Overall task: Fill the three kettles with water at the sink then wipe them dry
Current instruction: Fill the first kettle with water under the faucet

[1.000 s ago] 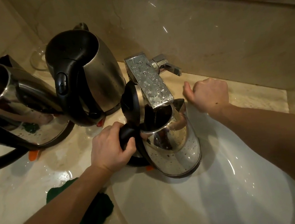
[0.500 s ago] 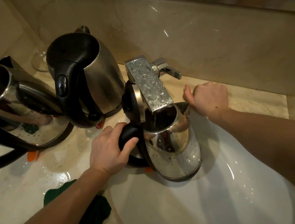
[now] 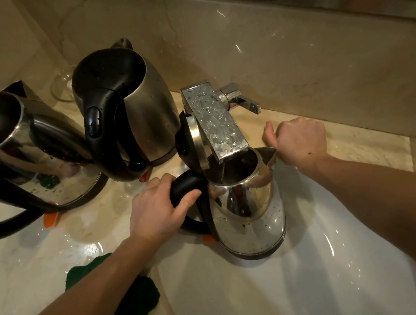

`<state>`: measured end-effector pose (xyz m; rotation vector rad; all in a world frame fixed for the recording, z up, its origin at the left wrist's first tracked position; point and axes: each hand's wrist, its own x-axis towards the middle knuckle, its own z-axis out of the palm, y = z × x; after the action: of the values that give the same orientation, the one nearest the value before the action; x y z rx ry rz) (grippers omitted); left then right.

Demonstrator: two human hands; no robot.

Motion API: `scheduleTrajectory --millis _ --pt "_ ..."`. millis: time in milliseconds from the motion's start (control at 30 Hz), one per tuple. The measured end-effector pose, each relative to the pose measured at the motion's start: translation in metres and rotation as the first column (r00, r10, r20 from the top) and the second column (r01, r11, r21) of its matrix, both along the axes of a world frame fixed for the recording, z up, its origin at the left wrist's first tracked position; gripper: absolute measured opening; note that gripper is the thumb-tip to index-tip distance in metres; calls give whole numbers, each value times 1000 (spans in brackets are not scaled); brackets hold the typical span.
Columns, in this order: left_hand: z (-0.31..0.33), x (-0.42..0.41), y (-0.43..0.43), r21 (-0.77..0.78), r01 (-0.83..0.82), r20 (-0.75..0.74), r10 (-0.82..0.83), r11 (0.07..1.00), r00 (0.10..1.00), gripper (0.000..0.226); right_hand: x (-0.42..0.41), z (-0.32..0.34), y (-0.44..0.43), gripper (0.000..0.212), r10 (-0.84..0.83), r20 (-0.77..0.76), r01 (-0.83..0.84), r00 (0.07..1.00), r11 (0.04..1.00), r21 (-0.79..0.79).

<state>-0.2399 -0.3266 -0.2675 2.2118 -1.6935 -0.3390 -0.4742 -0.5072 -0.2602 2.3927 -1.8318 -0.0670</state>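
My left hand (image 3: 159, 210) grips the black handle of a steel kettle (image 3: 247, 212), held over the white sink (image 3: 296, 290) with its lid flipped up and its mouth under the wet square tap spout (image 3: 214, 120). My right hand (image 3: 300, 140) is curled into a fist beside the kettle's spout, below the tap lever (image 3: 243, 100), holding nothing I can see. Two more steel kettles with black handles stand on the counter: one (image 3: 127, 109) behind my left hand, one (image 3: 25, 153) at the far left. A dark green cloth (image 3: 125, 306) lies by the sink's left rim.
The marble counter (image 3: 32, 270) is wet around the kettles. A clear glass (image 3: 62, 88) stands behind the kettles in the left corner. A marble backsplash (image 3: 292, 42) rises right behind the tap.
The kettle has sunk a little lower under the spout with my left hand. My right fist has stayed by the tap lever.
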Motion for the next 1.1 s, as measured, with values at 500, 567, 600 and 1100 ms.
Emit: scheduleTrajectory --millis 500,567,600,1100 --pt "-4 3 1 -54 -5 -38 3 999 999 73 -1 -6 -3 57 15 17 -15 1000 1000 4" --pt "-4 4 1 -63 5 -51 -8 998 999 71 -1 -6 -3 58 18 16 -18 1000 1000 12" --pt "-4 4 2 -67 12 -56 -16 998 998 72 -1 -6 -3 58 19 12 -19 1000 1000 12" --pt "2 3 -1 -75 -2 -17 1 997 1000 66 -1 -6 -3 60 17 -2 -17 1000 1000 1"
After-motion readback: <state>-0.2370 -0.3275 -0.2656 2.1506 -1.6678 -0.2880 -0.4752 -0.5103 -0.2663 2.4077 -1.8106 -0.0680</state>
